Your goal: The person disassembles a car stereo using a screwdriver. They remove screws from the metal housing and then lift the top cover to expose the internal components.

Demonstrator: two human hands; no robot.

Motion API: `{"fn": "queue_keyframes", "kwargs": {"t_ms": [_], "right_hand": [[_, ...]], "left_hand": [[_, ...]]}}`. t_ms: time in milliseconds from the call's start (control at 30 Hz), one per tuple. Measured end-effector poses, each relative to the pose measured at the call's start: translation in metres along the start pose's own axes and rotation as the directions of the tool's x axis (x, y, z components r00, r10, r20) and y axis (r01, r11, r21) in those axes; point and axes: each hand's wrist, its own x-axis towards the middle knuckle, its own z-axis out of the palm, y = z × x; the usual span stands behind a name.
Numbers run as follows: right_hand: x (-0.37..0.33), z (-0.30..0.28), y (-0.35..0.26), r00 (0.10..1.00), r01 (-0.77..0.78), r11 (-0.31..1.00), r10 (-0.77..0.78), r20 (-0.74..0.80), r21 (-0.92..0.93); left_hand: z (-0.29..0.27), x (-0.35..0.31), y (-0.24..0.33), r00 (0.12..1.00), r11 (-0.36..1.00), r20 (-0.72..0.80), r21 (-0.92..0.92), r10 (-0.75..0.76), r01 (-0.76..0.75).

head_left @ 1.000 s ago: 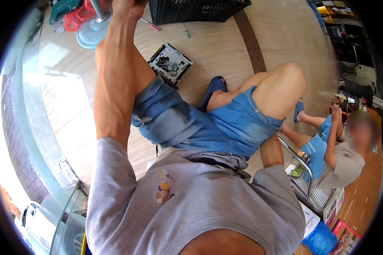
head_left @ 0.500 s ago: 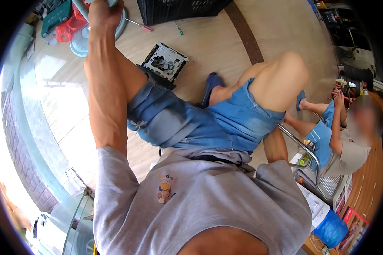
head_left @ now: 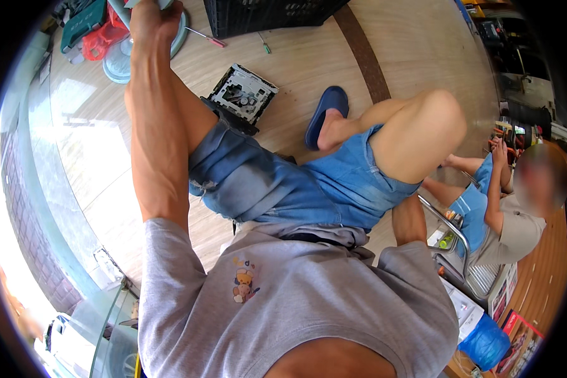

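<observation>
At the top edge, my left hand [head_left: 155, 24] reaches out with its fingers closed round the upper part of a pale blue stand [head_left: 118, 9]; the fingertips are cut off by the edge of the picture. The stand's round base [head_left: 115, 63] rests on the floor. My right forearm [head_left: 409, 220] goes down behind my right thigh, and the hand itself is hidden. On the floor by my left knee lies an opened metal disc-player unit [head_left: 244, 93], its mechanism showing.
Beyond the unit lie a red-handled screwdriver [head_left: 215, 42] and a green-handled one [head_left: 266, 47], beside a black plastic crate [head_left: 268, 17]. A green case [head_left: 84, 26] and red bag [head_left: 103, 44] are far left. A seated person [head_left: 510, 214] and metal-framed chair [head_left: 463, 242] are right.
My right foot in its blue slipper has moved forward and to the right, and my right knee has shifted slightly right. The seated person's foot has drawn back. My left hand stays in place.
</observation>
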Motion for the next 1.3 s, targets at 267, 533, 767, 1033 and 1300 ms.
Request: {"fn": "queue_keyframes", "kwargs": {"t_ms": [267, 533, 767, 1033, 1300], "right_hand": [[0.000, 0.009, 0.004, 0.998, -0.029, 0.999, 0.028, 0.047, 0.018], [0.005, 0.010, 0.006, 0.996, -0.062, 0.998, 0.061, 0.070, 0.016], [0.003, 0.016, 0.007, 0.987, -0.102, 0.993, 0.093, 0.134, 0.061], [0.077, 0.014, -0.006, 0.995, -0.078, 0.997, 0.076, 0.064, 0.030], [0.108, 0.013, 0.035, 0.974, -0.224, 0.970, 0.219, 0.055, 0.095]], "left_hand": [[-0.005, 0.007, -0.001, 0.999, 1.000, 0.049, -0.012, 0.007, -0.006], [0.004, -0.002, 0.008, 0.999, 0.999, -0.040, 0.040, 0.001, 0.000], [-0.056, 0.063, 0.016, 0.989, 0.984, 0.127, -0.150, -0.074, 0.093], [-0.043, 0.047, 0.007, 0.985, 0.986, 0.141, -0.116, -0.100, 0.116], [-0.018, 0.017, 0.028, 0.999, 0.999, -0.005, 0.036, 0.033, -0.032]]}}
